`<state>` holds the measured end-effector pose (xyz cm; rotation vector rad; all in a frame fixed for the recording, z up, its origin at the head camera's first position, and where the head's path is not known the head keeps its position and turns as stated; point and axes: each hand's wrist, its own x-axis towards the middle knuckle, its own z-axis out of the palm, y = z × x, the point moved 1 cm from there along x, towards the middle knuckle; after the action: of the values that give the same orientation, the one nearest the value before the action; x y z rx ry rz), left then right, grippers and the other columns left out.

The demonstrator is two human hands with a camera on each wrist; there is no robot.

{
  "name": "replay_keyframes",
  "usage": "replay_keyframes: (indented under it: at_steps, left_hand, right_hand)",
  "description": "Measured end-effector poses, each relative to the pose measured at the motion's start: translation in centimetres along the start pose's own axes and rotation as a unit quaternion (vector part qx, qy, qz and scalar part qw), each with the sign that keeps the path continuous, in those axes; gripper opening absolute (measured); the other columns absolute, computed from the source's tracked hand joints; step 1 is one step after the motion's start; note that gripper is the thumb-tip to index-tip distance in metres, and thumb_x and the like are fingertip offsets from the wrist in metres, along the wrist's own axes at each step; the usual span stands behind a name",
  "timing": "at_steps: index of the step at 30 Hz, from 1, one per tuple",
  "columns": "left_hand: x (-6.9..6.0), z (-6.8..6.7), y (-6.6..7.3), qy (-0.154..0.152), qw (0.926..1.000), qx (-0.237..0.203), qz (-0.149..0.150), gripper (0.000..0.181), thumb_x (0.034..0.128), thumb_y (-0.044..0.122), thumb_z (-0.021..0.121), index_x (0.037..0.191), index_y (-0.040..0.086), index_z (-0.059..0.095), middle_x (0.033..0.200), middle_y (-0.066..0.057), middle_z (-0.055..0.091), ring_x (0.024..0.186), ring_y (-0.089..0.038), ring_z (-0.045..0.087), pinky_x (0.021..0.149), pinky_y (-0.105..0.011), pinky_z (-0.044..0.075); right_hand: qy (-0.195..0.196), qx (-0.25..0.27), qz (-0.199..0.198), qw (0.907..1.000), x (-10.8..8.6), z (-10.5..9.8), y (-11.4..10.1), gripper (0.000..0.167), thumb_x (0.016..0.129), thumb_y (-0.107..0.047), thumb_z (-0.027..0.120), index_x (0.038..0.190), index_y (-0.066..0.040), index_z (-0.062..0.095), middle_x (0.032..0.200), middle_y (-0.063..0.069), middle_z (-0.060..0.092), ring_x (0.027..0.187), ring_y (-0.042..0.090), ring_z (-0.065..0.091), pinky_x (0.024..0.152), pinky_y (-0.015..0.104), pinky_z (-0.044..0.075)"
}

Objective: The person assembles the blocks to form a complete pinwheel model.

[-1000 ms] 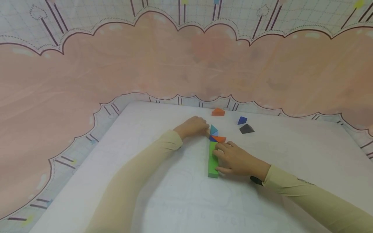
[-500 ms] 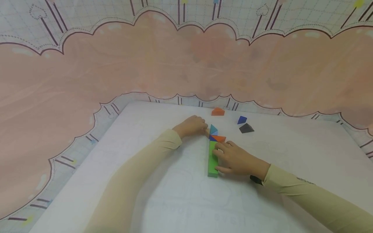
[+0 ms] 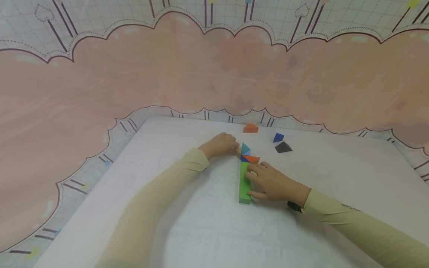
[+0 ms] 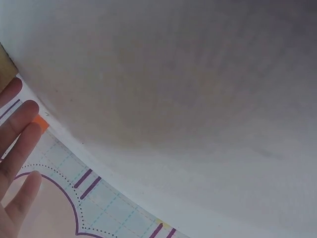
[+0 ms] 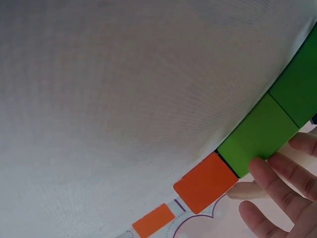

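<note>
A row of toy blocks runs away from me in the head view: green blocks [image 3: 245, 190] nearest, then a dark blue triangle [image 3: 244, 159], an orange triangle [image 3: 253, 159] and a teal triangle [image 3: 245, 148]. My left hand [image 3: 219, 145] pinches a tan block [image 3: 238, 153] against the row's far left side; its thumb is hidden. In the left wrist view, one fingertip meets that tan block [image 4: 6, 69]. From the right, my right hand [image 3: 273, 182] rests extended fingertips on the green blocks. The right wrist view shows those fingers [image 5: 280, 186] at the light green block's [image 5: 257, 134] edge.
Behind the row lies a separate orange block [image 3: 250, 128]. A blue block [image 3: 278, 138] and a black block [image 3: 283, 147] lie to the back right. The white table [image 3: 207, 223] ends at a patterned cloth [image 3: 214, 74] at the back.
</note>
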<state>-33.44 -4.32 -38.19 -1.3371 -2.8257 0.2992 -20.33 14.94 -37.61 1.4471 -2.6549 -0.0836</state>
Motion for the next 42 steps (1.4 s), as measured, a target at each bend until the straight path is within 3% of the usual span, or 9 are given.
replay_keyframes:
  at_steps: [11,18,27,32,37,42]
  left_hand:
    - [-0.9,-0.5,-0.2,-0.013,0.9984,-0.038,-0.039,0.030,0.0946,0.031,0.054,0.121,0.017,0.059,0.116,-0.004,0.065,0.110,-0.021,0.058,0.103,-0.036,0.042]
    - [-1.9,-1.0,-0.1,0.004,0.9986,-0.023,-0.047,0.039,0.0947,0.036,0.053,0.130,0.018,0.053,0.125,-0.004,0.060,0.118,-0.021,0.053,0.108,-0.036,0.037]
    - [-3.9,-2.4,2.2,0.038,0.9974,-0.034,-0.050,0.040,0.0936,0.038,0.053,0.127,0.017,0.055,0.124,-0.005,0.059,0.117,-0.022,0.053,0.106,-0.038,0.040]
    - [-4.4,-2.3,3.8,0.021,0.9975,-0.048,-0.048,0.037,0.0927,0.042,0.053,0.122,0.020,0.059,0.121,-0.003,0.060,0.115,-0.020,0.053,0.106,-0.038,0.039]
    - [-5.0,-2.1,5.2,0.000,0.9984,-0.034,-0.045,0.054,0.0909,0.053,0.050,0.130,0.016,0.053,0.131,-0.004,0.055,0.123,-0.021,0.049,0.109,-0.039,0.036]
    - [-5.4,-1.7,6.1,-0.003,0.9988,-0.029,-0.040,0.065,0.0883,0.062,0.047,0.133,0.015,0.050,0.137,-0.006,0.050,0.127,-0.022,0.047,0.109,-0.039,0.036]
  right_hand:
    - [-0.005,0.003,0.006,1.0000,0.1,0.3,0.1,0.046,0.088,-0.050,0.056,0.115,-0.013,0.053,0.112,0.006,0.051,0.098,0.021,0.054,0.096,0.044,0.046]
    - [-0.001,0.006,0.005,1.0000,0.1,0.4,0.0,0.043,0.088,-0.048,0.057,0.113,-0.014,0.054,0.112,0.005,0.052,0.100,0.020,0.054,0.096,0.044,0.046]
    - [0.015,-0.005,-0.003,0.9999,0.0,0.5,0.1,0.046,0.087,-0.048,0.057,0.117,-0.012,0.055,0.112,0.005,0.052,0.097,0.021,0.055,0.093,0.042,0.046]
    - [0.016,-0.006,-0.004,0.9999,0.1,0.7,0.1,0.046,0.087,-0.049,0.057,0.116,-0.013,0.054,0.111,0.005,0.052,0.098,0.020,0.053,0.092,0.043,0.047]
    - [0.005,-0.007,0.000,1.0000,0.1,0.7,0.1,0.047,0.088,-0.050,0.056,0.118,-0.013,0.053,0.113,0.005,0.052,0.102,0.020,0.052,0.094,0.045,0.046]
    - [0.015,-0.010,-0.004,0.9998,0.1,0.7,0.2,0.046,0.088,-0.049,0.056,0.117,-0.013,0.054,0.113,0.005,0.052,0.100,0.020,0.053,0.092,0.045,0.047]
